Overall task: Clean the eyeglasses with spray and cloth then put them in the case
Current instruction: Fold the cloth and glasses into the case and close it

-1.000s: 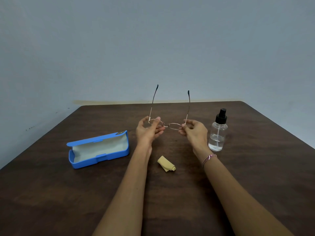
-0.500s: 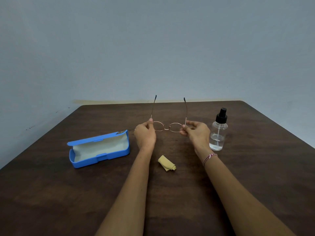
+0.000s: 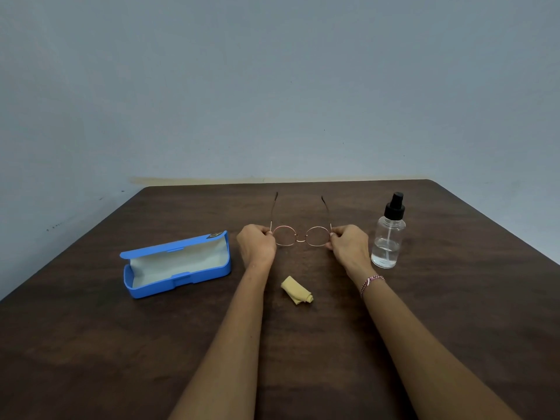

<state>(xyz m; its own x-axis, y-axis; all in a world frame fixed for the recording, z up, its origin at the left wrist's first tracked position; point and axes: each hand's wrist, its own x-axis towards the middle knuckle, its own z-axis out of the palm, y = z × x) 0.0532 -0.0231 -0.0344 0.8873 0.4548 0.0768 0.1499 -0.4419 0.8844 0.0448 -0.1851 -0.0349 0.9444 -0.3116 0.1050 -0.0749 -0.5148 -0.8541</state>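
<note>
Thin round-lensed metal eyeglasses (image 3: 300, 237) are held low over the table's middle, temples unfolded and pointing away from me. My left hand (image 3: 257, 245) pinches the frame's left hinge and my right hand (image 3: 348, 246) pinches the right hinge. A clear spray bottle (image 3: 388, 237) with a black nozzle stands upright just right of my right hand. A folded yellow cloth (image 3: 296, 294) lies on the table between my forearms. An open blue case (image 3: 175, 265) with a pale lining sits to the left.
All of this rests on a dark brown wooden table (image 3: 454, 298), which ends at a grey-blue wall at the back. Its right edge runs diagonally past the bottle.
The glasses have come down from a raised, tilted hold to just above the table, temples now nearly level. Both hands lowered with them and kept their pinch.
</note>
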